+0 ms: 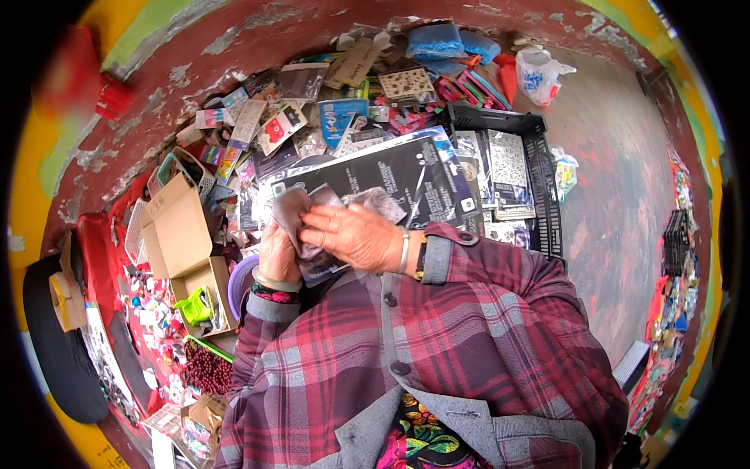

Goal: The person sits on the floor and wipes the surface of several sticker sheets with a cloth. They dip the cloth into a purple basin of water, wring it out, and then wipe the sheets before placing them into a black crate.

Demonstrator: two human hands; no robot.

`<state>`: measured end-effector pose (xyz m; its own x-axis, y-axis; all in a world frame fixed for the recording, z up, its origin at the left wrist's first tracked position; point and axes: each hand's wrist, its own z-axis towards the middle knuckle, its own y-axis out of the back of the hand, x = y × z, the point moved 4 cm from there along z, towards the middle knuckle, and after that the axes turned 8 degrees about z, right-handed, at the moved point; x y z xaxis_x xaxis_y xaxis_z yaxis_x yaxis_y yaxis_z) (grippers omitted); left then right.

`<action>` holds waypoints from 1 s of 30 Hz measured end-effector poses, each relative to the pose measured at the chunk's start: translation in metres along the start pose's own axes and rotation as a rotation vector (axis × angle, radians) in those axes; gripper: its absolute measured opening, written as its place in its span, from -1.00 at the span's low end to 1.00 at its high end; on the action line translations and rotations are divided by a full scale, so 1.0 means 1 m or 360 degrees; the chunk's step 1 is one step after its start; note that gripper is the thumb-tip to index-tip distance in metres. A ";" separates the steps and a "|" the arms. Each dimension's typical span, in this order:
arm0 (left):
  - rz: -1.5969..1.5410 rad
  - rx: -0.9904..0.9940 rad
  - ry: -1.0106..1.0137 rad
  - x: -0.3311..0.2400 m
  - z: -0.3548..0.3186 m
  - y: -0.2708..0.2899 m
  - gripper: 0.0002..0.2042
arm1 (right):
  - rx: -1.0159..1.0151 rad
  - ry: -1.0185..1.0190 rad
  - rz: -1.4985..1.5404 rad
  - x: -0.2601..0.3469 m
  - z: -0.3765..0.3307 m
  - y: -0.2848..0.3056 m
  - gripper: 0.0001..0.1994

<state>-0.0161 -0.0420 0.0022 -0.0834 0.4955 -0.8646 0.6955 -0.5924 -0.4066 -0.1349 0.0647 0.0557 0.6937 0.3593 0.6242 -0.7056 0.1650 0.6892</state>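
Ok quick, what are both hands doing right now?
Left hand: can't tell; the grey cloth hides its fingertips.
Right hand: fingers on the cloth; can't tell if gripping.

Matt cloth, glossy wrap, flaking paint

The grey-mauve cloth (289,211) looks soft, matt and slightly fuzzy. It lies against the flat black pack (426,184), whose smooth, plastic-looking face has a mild sheen. Right of that pack, the crate (543,191) is rigid black plastic; farther right, the floor (617,172) looks matt and worn. Left of the pack, the carton (178,223) is plain matt cardboard. Beyond the pack, the blue bags (434,43) are shiny, wrinkled plastic and the wall (312,31) has rough, peeling paint.
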 end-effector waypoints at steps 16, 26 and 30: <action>-0.0339 0.0012 0.0272 0.011 0.008 0.006 -0.74 | 0.0509 -0.0431 -0.0392 -0.026 -0.110 0.083 -0.73; -0.0446 0.0123 0.0268 0.021 0.012 0.022 -0.66 | -0.0840 -0.0862 0.0358 -0.031 -0.085 0.180 -0.66; -0.0555 0.0116 0.0295 0.009 0.009 0.003 -0.67 | -0.0744 -0.0217 0.0737 0.001 -0.014 0.116 -0.67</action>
<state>-0.0211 -0.0453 -0.0097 -0.1707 0.7771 -0.6058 0.5953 -0.4087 -0.6919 -0.2180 0.0970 0.1318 0.2948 0.3743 0.8792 -0.9017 0.4134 0.1263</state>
